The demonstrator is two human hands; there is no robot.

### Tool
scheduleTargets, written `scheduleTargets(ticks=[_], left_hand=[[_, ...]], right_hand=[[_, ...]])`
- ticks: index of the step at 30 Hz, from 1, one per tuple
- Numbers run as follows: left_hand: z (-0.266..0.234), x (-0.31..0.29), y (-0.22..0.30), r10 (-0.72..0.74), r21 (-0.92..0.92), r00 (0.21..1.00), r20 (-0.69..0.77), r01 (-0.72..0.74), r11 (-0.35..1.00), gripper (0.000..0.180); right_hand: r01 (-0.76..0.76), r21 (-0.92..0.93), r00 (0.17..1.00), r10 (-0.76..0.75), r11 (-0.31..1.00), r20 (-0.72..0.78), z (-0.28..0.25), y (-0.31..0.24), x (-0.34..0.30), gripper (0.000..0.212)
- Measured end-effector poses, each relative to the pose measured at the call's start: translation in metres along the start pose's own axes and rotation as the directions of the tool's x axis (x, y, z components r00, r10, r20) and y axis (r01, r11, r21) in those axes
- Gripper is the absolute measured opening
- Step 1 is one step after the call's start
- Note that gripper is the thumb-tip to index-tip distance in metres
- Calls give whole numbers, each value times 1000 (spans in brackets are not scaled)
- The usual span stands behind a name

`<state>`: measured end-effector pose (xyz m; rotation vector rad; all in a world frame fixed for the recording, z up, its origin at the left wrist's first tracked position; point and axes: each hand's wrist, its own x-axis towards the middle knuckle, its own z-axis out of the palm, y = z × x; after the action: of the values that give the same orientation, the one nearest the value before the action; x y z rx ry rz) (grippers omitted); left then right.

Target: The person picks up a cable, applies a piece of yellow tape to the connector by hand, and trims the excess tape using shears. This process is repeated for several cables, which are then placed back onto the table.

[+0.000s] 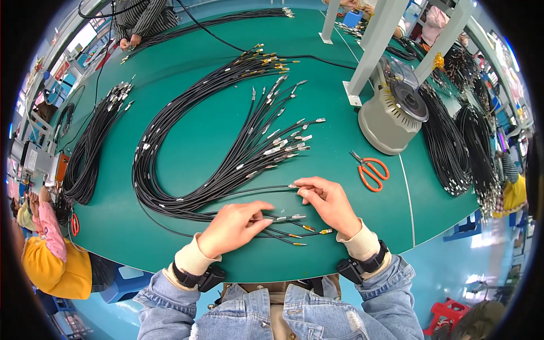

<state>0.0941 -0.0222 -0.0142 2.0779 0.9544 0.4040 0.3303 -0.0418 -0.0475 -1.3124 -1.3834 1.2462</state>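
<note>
A large bundle of black cables [148, 136] curves in a C-shape across the green table, with silver and yellow connectors at its ends. Between the thumb and fingertips of my right hand [328, 205] is the white-tagged end of one black cable [266, 188], drawn out toward the right. My left hand [233, 226] hovers over the bundle's near strands, thumb and index finger apart, with nothing visible between them. Just right of its fingers lie several loose cable ends [292, 217] with silver and yellow tips. Part of the strands is hidden under the left hand.
Orange-handled scissors [371, 173] lie right of my right hand, below a grey machine [391, 116] beside white metal posts [377, 39]. Other cable bundles rest at the left [93, 147] and right [445, 144]. Co-workers sit around; one person's hands [130, 41] touch cables at the far left.
</note>
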Motion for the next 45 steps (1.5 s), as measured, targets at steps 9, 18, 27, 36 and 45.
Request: scheduleTargets(ticks=[9, 18, 27, 36, 45], left_hand=[[24, 22, -5, 187, 125, 954, -235, -161, 979, 16], [22, 25, -13, 190, 122, 946, -262, -163, 979, 10], [1, 29, 15, 273, 329, 914, -299, -170, 929, 15], [28, 42, 33, -41, -252, 937, -348, -51, 966, 6], [22, 39, 40, 63, -113, 900, -431, -123, 986, 7]], right_hand=[[-100, 188, 983, 68, 977, 169, 0, -10, -4, 18], [-50, 176, 989, 24, 983, 147, 6, -2, 1, 15], [-50, 216, 993, 25, 975, 114, -21, -9, 0, 14], [262, 318, 849, -61, 911, -525, -97, -41, 16, 17], [366, 439, 658, 105, 821, -746, -164, -61, 60, 16]])
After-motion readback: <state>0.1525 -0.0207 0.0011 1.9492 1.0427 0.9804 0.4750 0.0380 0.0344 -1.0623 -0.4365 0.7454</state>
